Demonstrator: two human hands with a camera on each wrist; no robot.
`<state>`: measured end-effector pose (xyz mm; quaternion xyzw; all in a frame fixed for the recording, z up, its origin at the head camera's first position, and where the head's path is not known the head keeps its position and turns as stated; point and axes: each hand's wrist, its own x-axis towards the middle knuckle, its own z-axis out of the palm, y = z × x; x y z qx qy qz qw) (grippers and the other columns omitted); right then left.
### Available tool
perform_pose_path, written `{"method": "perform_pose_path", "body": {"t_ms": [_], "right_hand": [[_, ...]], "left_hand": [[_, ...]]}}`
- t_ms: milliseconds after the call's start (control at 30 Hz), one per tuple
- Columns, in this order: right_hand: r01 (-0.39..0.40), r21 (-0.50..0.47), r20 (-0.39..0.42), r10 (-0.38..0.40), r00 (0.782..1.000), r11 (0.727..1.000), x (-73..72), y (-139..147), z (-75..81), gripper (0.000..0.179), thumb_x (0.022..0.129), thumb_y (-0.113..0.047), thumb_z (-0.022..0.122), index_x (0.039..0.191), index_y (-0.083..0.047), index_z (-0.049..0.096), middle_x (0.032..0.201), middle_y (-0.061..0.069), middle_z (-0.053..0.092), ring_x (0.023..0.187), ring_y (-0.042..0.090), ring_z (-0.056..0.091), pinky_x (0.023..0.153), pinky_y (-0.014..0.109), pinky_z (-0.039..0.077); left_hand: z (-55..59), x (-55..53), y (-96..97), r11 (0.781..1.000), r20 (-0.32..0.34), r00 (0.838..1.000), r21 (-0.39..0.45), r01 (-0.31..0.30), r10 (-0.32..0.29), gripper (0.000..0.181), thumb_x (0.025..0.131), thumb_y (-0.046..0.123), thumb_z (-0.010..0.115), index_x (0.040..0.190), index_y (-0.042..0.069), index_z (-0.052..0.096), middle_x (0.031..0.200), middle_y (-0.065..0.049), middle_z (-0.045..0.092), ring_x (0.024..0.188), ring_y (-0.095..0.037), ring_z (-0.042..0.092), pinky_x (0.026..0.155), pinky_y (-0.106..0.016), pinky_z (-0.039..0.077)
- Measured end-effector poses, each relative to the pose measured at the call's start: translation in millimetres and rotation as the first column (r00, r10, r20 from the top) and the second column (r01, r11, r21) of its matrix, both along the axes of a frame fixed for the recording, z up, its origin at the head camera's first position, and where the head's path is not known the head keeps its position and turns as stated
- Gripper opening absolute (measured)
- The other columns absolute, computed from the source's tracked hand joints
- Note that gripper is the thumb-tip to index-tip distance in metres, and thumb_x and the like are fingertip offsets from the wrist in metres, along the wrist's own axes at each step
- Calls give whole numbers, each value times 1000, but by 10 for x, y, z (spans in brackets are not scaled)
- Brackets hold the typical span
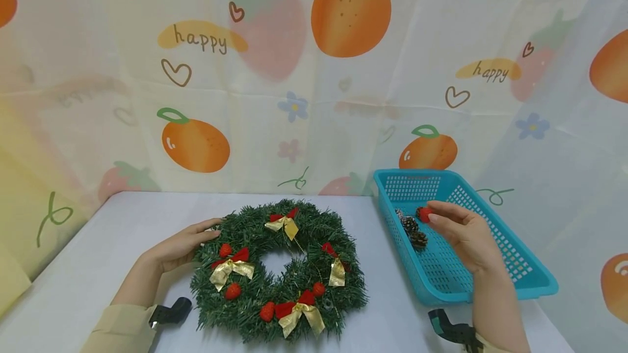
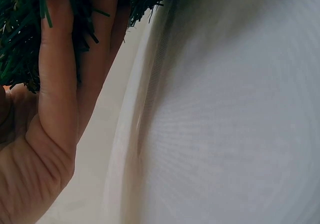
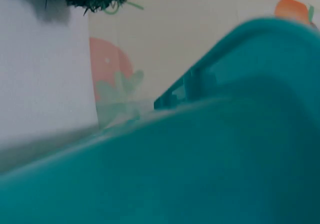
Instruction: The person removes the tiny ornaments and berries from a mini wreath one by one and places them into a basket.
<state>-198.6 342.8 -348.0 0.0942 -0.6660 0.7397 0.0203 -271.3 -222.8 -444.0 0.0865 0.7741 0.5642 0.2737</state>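
Note:
On the table lies a green Christmas wreath [image 1: 343,266] with red-and-gold bows [image 1: 301,317] and several small red berries [image 1: 267,311]. My left hand [image 1: 181,243] rests at the wreath's left edge. In the left wrist view, its fingers [image 2: 57,79] reach fairly straight among the green needles. Over the blue basket [image 1: 417,271], my right hand [image 1: 468,236] pinches a red berry [image 1: 424,214] between thumb and fingertips. Brown pine cones [image 1: 418,240] lie inside the basket, left of that hand. The basket's blue wall [image 3: 175,174] fills much of the right wrist view, which hides the hand.
The perforated basket stands at the right of the white-covered table [image 1: 162,206], apart from the wreath. Behind the table hangs a fruit-patterned curtain [image 1: 275,140]. A black wrist device [image 1: 171,312] sits by the left sleeve, another [image 1: 453,331] by the right.

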Motion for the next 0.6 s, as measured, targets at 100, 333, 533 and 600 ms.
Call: {"method": "perform_pose_path", "body": {"t_ms": [100,333,533,600], "right_hand": [[0,10,11,0,1000,1000,-9,39,-7,30,98,0,57,116,-17,74,118,-14,64,99,2,69,87,15,57],[18,98,66,-25,997,995,-22,125,-28,27,97,-4,60,116,-18,73,114,-16,66,99,1,69,87,14,56],[40,207,125,-67,990,977,-39,184,-58,24,97,-11,63,116,-22,73,110,-18,67,97,-2,69,87,13,56],[46,260,140,-85,987,964,-48,200,-68,23,97,-15,64,116,-24,72,108,-20,67,97,-3,68,87,13,55]], "left_hand": [[3,0,-2,1000,-1,1000,-1,1,-1,72,105,41,44,161,14,7,164,-28,-12,145,-56,-20,109,-80,-1],[17,11,9,1000,-1,1000,2,2,-2,73,105,41,44,161,13,7,164,-28,-11,145,-57,-19,109,-80,-1],[14,12,8,1000,-3,1000,4,5,-5,72,105,41,43,161,13,7,164,-29,-11,145,-57,-19,109,-80,-1],[12,8,6,1000,-3,1000,4,7,-7,72,105,41,44,161,13,6,164,-28,-12,145,-57,-19,109,-80,-1]]}}
